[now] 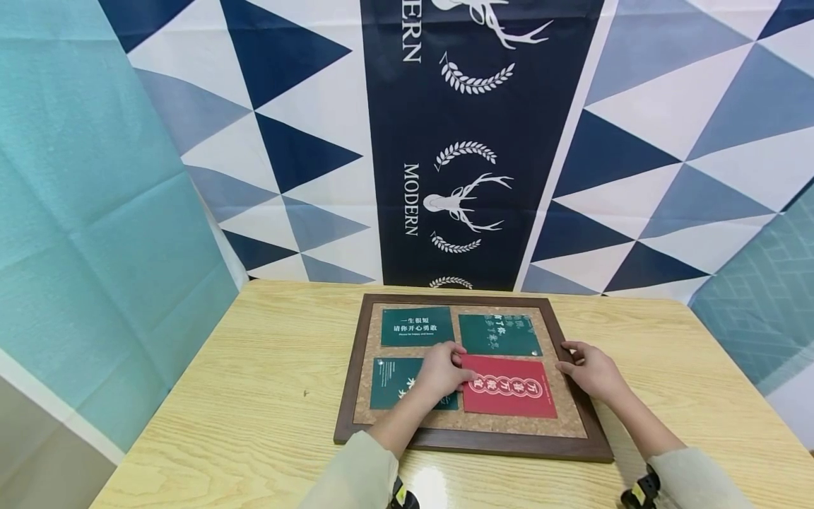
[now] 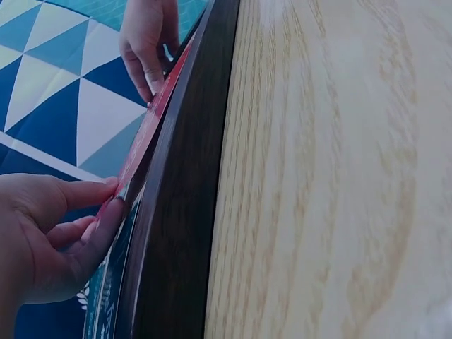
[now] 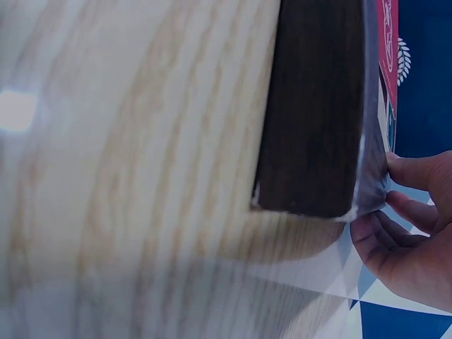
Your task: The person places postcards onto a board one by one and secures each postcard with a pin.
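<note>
My left hand point(image 1: 440, 370) pinches the left edge of a red card point(image 1: 509, 403) with white round lettering, between thumb and finger. The card lies over the lower right of a cork board point(image 1: 477, 423) with a dark brown wooden frame. In the left wrist view, the red card point(image 2: 150, 133) stands slightly raised at the edge in my left hand point(image 2: 53, 229). My right hand point(image 1: 594, 371) grips the right side of the frame, its fingers at the edge. In the right wrist view, the fingers of my right hand point(image 3: 417, 226) are curled at the frame's side point(image 3: 318, 106).
Three green cards are on the board: one upper left point(image 1: 416, 338), one upper right point(image 1: 499, 345), one lower left point(image 1: 388, 396), partly behind my left hand. Clear pins point(image 1: 535, 353) show on some. The board lies on a light wooden table point(image 1: 267, 396) before a patterned cloth point(image 1: 311, 233).
</note>
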### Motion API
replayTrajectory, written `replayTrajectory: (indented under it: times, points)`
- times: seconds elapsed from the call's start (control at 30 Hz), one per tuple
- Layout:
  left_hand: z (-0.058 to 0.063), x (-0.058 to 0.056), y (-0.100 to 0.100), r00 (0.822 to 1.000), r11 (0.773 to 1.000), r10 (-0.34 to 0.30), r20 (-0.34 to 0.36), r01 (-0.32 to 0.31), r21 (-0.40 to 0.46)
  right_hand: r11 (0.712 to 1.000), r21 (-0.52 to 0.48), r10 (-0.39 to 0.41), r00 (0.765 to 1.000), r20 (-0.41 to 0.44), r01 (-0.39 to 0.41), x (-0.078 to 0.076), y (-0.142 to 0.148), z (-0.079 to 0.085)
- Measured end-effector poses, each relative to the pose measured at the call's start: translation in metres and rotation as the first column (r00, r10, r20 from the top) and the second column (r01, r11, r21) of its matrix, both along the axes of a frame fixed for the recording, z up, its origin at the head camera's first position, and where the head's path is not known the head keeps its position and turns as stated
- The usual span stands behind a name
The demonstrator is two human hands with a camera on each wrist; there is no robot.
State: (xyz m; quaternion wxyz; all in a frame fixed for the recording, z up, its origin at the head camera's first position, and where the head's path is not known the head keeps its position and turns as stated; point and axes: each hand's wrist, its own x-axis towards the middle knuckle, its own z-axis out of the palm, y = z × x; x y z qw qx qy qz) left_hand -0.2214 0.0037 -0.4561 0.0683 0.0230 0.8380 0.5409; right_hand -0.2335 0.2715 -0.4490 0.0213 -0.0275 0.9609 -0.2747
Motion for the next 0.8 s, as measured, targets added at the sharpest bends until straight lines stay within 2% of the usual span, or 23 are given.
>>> replayTrajectory:
  times: [0.47, 0.8]
  points:
    - [0.006, 0.002, 0.007, 0.999, 0.991, 0.037, 0.017, -0.034, -0.130, 1.000, -0.003, -0.008, 1.000, 0.018, 0.008, 0.000, 0.001, 0.001]
    - [0.010, 0.001, 0.010, 0.998, 0.981, 0.049, 0.045, -0.040, -0.191, 1.000, -0.008, -0.005, 1.000, 0.017, 0.005, -0.001, 0.001, 0.002]
